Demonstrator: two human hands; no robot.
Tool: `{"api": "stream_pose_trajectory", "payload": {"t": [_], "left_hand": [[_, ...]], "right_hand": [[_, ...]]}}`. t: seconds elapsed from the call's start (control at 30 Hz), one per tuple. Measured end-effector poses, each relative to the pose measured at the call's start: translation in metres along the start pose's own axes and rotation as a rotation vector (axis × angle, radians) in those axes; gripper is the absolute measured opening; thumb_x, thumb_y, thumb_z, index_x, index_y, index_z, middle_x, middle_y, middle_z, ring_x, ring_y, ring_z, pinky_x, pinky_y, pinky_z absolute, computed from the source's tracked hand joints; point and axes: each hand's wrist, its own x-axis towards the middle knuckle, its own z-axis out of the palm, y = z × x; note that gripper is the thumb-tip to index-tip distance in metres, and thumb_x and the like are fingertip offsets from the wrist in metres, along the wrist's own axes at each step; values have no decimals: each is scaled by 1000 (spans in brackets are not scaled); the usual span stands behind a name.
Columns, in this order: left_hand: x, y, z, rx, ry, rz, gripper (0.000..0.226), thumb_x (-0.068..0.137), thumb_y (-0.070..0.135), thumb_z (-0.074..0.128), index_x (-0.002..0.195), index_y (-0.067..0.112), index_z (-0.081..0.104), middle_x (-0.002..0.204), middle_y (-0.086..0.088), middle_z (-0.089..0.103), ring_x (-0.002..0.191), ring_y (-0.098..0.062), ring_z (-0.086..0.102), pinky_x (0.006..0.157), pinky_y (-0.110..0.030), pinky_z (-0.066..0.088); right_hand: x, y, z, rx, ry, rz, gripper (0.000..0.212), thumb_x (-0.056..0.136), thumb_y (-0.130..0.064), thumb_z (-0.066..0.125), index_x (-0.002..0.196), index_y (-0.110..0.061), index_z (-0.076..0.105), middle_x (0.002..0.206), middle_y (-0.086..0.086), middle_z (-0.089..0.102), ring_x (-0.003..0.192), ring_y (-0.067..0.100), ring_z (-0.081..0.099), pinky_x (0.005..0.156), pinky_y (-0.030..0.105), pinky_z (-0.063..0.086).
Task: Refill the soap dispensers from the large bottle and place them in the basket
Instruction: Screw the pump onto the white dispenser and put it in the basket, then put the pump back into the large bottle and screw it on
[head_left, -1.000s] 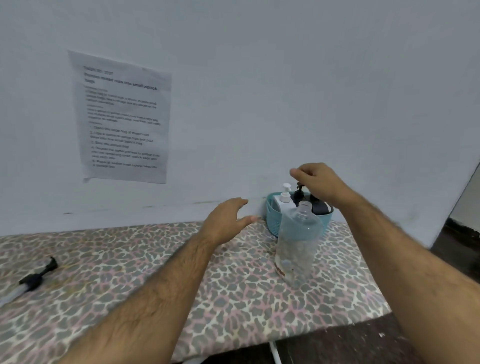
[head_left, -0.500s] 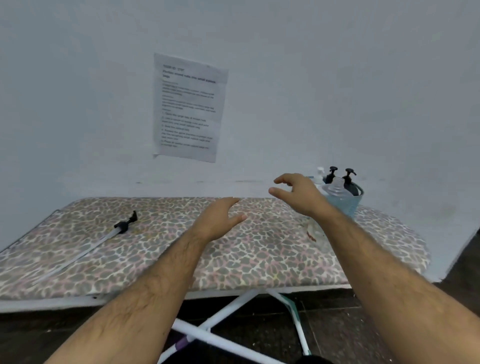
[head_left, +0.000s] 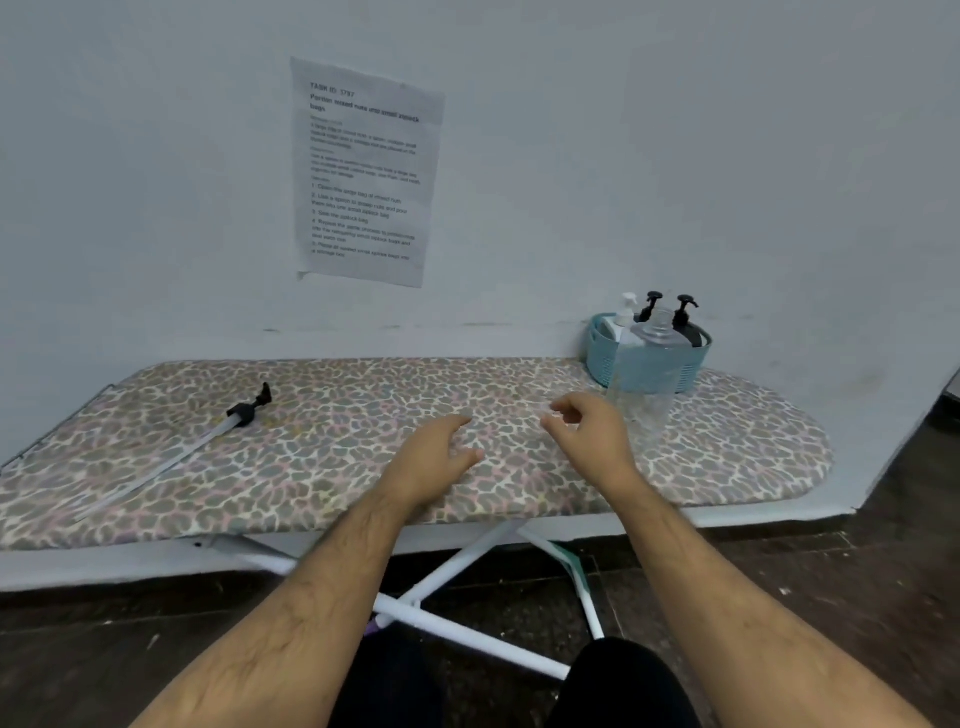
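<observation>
The large clear bottle (head_left: 652, 374) stands directly in front of the blue basket (head_left: 610, 358), blocking my straight reach to it. Behind the basket is the wall (head_left: 571, 156), so I can only come in from above or from its left. Left of the bottle the ironing board (head_left: 363, 395) lies open as far as the pump tube (head_left: 171, 457), which lies diagonally well to the left.
</observation>
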Motion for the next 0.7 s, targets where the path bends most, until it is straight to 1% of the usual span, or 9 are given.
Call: {"api": "stream_pose_trajectory", "payload": {"t": [0.1, 0.2, 0.27, 0.33, 0.37, 0.43, 0.5, 0.6, 0.7], "left_hand": [[6, 15, 18, -28, -19, 25, 64, 93, 41, 61, 148, 19, 38, 152, -1, 41, 133, -18, 45, 109, -33, 36], [17, 36, 34, -24, -39, 65, 64, 93, 41, 60, 149, 19, 38, 152, -1, 41, 136, -17, 42, 111, -31, 32], [22, 50, 42, -41, -45, 82, 63, 93, 40, 60, 148, 18, 38, 152, -1, 41, 137, -16, 40, 113, -32, 31], [27, 63, 49, -53, -46, 100, 63, 93, 40, 60, 148, 19, 38, 152, 0, 41, 137, -16, 40, 114, -34, 31], [30, 69, 52, -54, -49, 105, 63, 93, 40, 60, 148, 19, 38, 152, 0, 41, 137, -16, 40, 115, -36, 31], [35, 78, 56, -65, -59, 106, 63, 93, 40, 60, 148, 19, 37, 152, 1, 41, 138, -16, 39, 115, -37, 31], [40, 84, 58, -77, -63, 103, 63, 93, 40, 61, 148, 20, 38, 152, 1, 42, 137, -16, 40, 114, -36, 32], [44, 91, 60, -71, -63, 94, 63, 92, 41, 61, 147, 21, 38, 151, 1, 43, 136, -16, 42, 113, -36, 34], [49, 95, 61, -76, -52, 88, 63, 92, 41, 61, 147, 22, 38, 151, 2, 42, 136, -15, 42, 113, -34, 34]], "right_hand": [[-8, 17, -14, 18, 125, 47, 17, 88, -29, 70, 97, -15, 71, 92, -5, 67, 84, 9, 60, 79, 30, 51], [-10, 28, -35, 14, 332, 112, 18, 85, -35, 72, 83, -18, 65, 79, -10, 59, 74, 9, 56, 64, 26, 42], [-6, 34, -47, 20, 457, 185, 30, 81, -40, 74, 86, -17, 56, 85, -4, 55, 79, 17, 54, 63, 26, 36], [2, 42, -59, 30, 530, 236, 48, 76, -44, 79, 103, -15, 51, 102, 1, 53, 94, 20, 53, 73, 31, 42], [7, 47, -64, 39, 537, 260, 62, 73, -47, 81, 114, -14, 49, 112, 4, 52, 103, 21, 52, 82, 36, 46], [18, 58, -72, 75, 475, 325, 90, 67, -51, 84, 136, -13, 40, 132, 9, 47, 120, 25, 48, 99, 45, 45], [26, 67, -75, 141, 364, 369, 106, 65, -50, 86, 147, -15, 30, 143, 11, 43, 131, 27, 43, 106, 49, 41], [33, 73, -75, 260, 275, 348, 105, 66, -41, 89, 148, -17, 28, 141, 8, 48, 130, 27, 47, 105, 43, 43], [40, 70, -75, 305, 233, 359, 101, 70, -41, 87, 149, -16, 28, 139, 8, 51, 127, 27, 51, 98, 38, 44]]}}
